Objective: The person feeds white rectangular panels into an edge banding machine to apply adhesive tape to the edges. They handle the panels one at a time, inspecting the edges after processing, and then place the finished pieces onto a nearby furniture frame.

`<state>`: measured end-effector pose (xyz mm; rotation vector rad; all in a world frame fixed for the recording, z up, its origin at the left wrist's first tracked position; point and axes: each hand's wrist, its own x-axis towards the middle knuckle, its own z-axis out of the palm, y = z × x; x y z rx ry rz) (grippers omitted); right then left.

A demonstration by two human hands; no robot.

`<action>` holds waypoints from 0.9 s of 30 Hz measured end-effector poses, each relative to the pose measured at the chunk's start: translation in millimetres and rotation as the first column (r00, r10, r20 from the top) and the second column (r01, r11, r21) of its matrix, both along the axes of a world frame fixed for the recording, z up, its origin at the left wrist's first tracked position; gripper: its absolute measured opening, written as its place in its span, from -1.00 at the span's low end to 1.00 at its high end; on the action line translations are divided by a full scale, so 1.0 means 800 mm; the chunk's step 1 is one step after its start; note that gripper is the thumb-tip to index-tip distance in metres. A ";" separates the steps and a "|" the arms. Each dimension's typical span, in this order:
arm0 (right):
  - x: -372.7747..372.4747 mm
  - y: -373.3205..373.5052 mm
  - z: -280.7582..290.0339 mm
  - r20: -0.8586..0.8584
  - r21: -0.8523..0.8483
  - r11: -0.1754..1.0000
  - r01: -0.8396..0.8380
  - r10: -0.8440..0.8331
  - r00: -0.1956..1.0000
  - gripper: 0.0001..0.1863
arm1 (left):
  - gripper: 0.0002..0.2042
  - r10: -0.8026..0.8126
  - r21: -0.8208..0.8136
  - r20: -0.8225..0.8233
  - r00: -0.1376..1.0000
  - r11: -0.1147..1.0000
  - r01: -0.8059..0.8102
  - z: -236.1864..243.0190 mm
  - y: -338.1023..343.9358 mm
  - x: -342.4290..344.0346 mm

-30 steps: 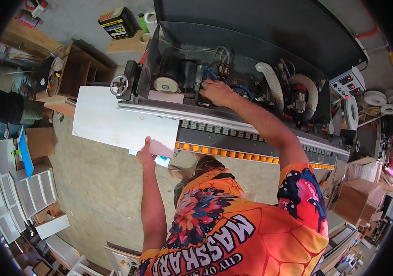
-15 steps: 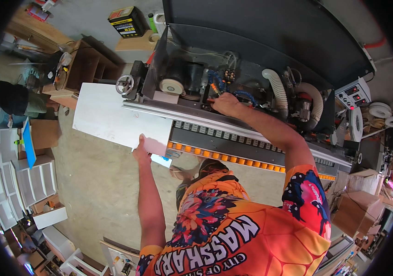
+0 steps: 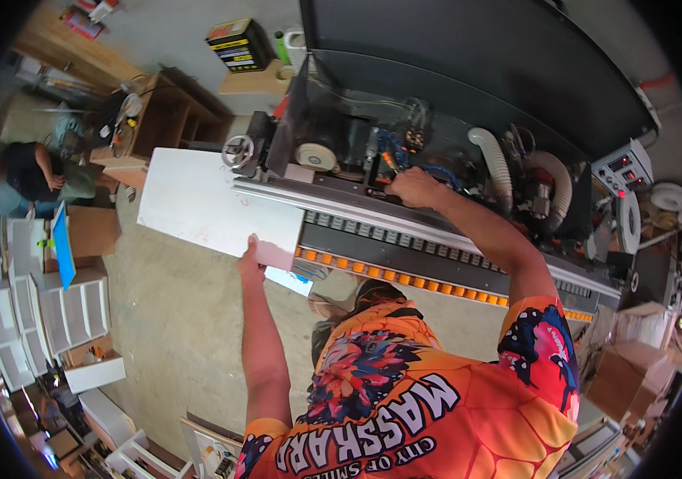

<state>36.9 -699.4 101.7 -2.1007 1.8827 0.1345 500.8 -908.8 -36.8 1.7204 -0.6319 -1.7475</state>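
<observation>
In the head view, the left hand (image 3: 252, 259) was gripping the white board (image 3: 205, 203) at its near edge, close to the right corner. Its thumb lay flat on the top face, and the fingers went underneath, where I could not see them. The board stretched mainly to the left of this hand and away from it, and on its far side it reached the metal rail (image 3: 317, 199) of the black machine (image 3: 405, 252). Just to the right of the left hand, lower than the board, a blue-and-white piece (image 3: 293, 282) showed; whether the fingers also touched it, I could not tell.

The right hand (image 3: 416, 188) was over the inner parts of the machine, with its fingers curled and partly closed. An orange piece (image 3: 389, 162) stood just beyond its fingertips, but I could not tell if the hand had hold of anything. To the right of this hand was a pale ribbed hose (image 3: 491, 164), and between the two hands, nearer to the body, began the row of orange rollers (image 3: 370, 271).

The board looked stiff and flat, perhaps not very heavy but long, so one hand at the corner would feel it tip. Its smooth face could slip, and its corners might chip; a second hold near the middle of the long near edge seemed to me safer.
</observation>
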 end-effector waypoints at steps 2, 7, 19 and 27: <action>-0.005 0.020 0.034 0.172 0.052 0.988 0.145 -0.152 0.973 -0.89 | -0.48 -0.042 0.014 -0.040 0.998 0.999 0.043 -0.006 -0.008 0.002; 0.027 0.106 0.154 0.285 -0.081 0.882 0.465 -0.426 0.859 -0.96 | -0.53 -0.027 -0.026 -0.226 0.974 0.999 0.022 -0.014 -0.065 0.026; 0.280 0.352 0.067 0.549 0.809 0.467 0.357 -0.818 -0.171 -0.87 | -0.31 -0.077 -0.145 -0.252 0.965 0.989 0.040 -0.038 -0.261 0.120; 0.665 0.490 -0.117 -0.270 0.935 -0.247 0.256 -0.961 0.061 -0.85 | -0.30 -0.398 -0.259 -0.403 0.824 0.913 0.314 -0.051 -0.337 0.148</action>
